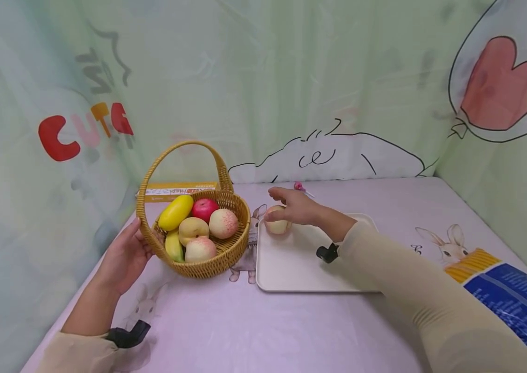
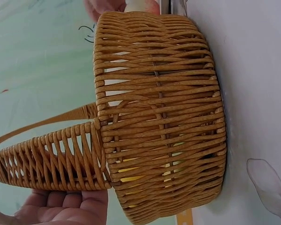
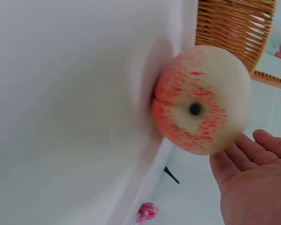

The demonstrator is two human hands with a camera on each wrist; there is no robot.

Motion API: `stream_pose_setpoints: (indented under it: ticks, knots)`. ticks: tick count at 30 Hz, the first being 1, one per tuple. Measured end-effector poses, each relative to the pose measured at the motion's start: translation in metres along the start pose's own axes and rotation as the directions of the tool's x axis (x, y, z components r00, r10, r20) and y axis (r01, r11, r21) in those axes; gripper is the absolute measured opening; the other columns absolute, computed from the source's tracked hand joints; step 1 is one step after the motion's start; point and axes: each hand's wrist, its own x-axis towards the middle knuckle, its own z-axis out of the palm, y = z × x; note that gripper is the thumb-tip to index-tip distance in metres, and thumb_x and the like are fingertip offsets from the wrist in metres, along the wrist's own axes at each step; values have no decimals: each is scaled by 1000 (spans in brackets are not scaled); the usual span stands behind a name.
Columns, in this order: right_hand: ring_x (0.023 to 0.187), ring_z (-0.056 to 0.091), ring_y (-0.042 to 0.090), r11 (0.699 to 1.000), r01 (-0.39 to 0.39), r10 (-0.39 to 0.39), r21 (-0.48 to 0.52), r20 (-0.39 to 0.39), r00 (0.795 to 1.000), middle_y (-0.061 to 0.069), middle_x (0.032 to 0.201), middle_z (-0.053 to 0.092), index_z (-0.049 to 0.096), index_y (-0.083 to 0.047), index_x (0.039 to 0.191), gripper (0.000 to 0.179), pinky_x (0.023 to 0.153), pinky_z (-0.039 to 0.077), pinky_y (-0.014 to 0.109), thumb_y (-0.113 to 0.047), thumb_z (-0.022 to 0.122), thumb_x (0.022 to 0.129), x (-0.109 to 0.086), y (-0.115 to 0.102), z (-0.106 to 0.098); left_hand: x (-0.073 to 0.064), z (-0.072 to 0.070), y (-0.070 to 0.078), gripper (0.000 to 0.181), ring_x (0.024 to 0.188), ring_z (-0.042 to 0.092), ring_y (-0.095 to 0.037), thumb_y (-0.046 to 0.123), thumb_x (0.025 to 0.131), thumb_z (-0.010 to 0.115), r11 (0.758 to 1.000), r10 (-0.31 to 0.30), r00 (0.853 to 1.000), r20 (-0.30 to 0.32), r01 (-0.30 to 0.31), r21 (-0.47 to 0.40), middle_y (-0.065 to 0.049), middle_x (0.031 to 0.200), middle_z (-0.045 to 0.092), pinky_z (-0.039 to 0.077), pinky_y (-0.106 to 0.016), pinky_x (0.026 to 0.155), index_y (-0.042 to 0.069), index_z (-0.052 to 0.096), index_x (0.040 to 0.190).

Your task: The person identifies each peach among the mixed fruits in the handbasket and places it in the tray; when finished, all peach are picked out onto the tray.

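Observation:
A wicker basket (image 1: 235, 254) with a tall handle holds a yellow mango-like fruit (image 1: 176, 213), a red apple (image 1: 205, 209), a banana (image 1: 174, 246) and several peaches (image 1: 200, 250). My left hand (image 1: 126, 256) is at the basket's left side. Its fingers (image 2: 72, 199) lie relaxed against the base of the handle, not wrapped round it. Another peach (image 3: 201, 101), pale with red speckles, sits at the far left corner of a white tray (image 1: 291, 272). My right hand (image 1: 298, 206) reaches over the tray, its fingers touching the peach's side and its thumb held apart.
A yellow pasta box (image 1: 179, 187) lies behind the basket. Beyond the tray is a pink-wrapped lollipop (image 1: 298, 186). A blue and yellow package (image 1: 510, 295) lies at the right, beside my right sleeve. Printed curtains stand around the table.

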Motion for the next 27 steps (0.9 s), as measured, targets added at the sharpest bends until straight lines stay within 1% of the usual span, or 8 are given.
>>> stream_pose_setpoints:
  ticks: [3, 9, 13, 17, 19, 22, 27]
  knots:
    - [149, 41, 41, 1000, 16, -16, 13, -10, 1000, 18, 162, 43, 35, -5, 159, 84, 120, 35, 54, -36, 76, 93, 1, -4, -3, 0, 1, 1, 36, 100, 60, -10, 46, 112, 32, 1000, 0, 1000, -5, 0, 1, 7, 103, 69, 47, -22, 92, 16, 45, 126]
    - [151, 39, 35, 993, 34, -32, 110, -23, 999, 15, 164, 41, 32, -5, 161, 84, 123, 32, 48, -37, 75, 95, 4, -17, -11, -1, 2, 3, 34, 100, 59, -10, 47, 112, 33, 1000, -12, 1000, -10, 12, -16, 7, 103, 68, 47, -21, 92, 17, 44, 126]
    - [150, 40, 36, 985, 43, -37, 168, -38, 999, 16, 162, 43, 33, -5, 160, 83, 122, 33, 50, -36, 74, 95, 6, -27, -17, -1, 2, 3, 35, 100, 60, -9, 47, 111, 34, 1000, -18, 1000, -16, 18, -15, 7, 104, 68, 48, -21, 93, 17, 43, 126]
    - [146, 46, 33, 977, 54, -46, 207, -44, 998, 15, 157, 49, 39, -5, 157, 79, 119, 37, 51, -34, 76, 94, 10, -35, -20, -2, 2, 3, 36, 100, 59, -10, 47, 111, 33, 1000, -22, 999, -24, 21, -14, 6, 104, 68, 48, -21, 93, 16, 43, 126]
    - [143, 49, 33, 976, 55, -49, 213, -36, 998, 15, 153, 53, 41, -5, 155, 78, 118, 39, 51, -34, 77, 93, 12, -40, -20, -2, 2, 3, 36, 101, 59, -10, 48, 111, 33, 1000, -26, 999, -30, 26, -15, 6, 105, 67, 48, -21, 93, 16, 42, 127]
    - [138, 53, 32, 978, 35, -32, 207, -15, 999, 14, 149, 56, 43, -4, 154, 77, 115, 43, 49, -34, 78, 92, 15, -44, -19, -1, 3, 3, 38, 102, 58, -11, 49, 111, 35, 999, -36, 999, -39, 36, -9, 6, 105, 66, 48, -21, 94, 16, 40, 128]
    - [136, 55, 32, 984, 11, -15, 175, 22, 1000, 15, 146, 58, 44, -4, 153, 79, 113, 45, 48, -35, 80, 90, 19, -50, -17, 1, 5, 4, 39, 103, 57, -12, 50, 111, 35, 999, -40, 998, -40, 40, 7, 6, 105, 64, 47, -21, 95, 15, 39, 128]
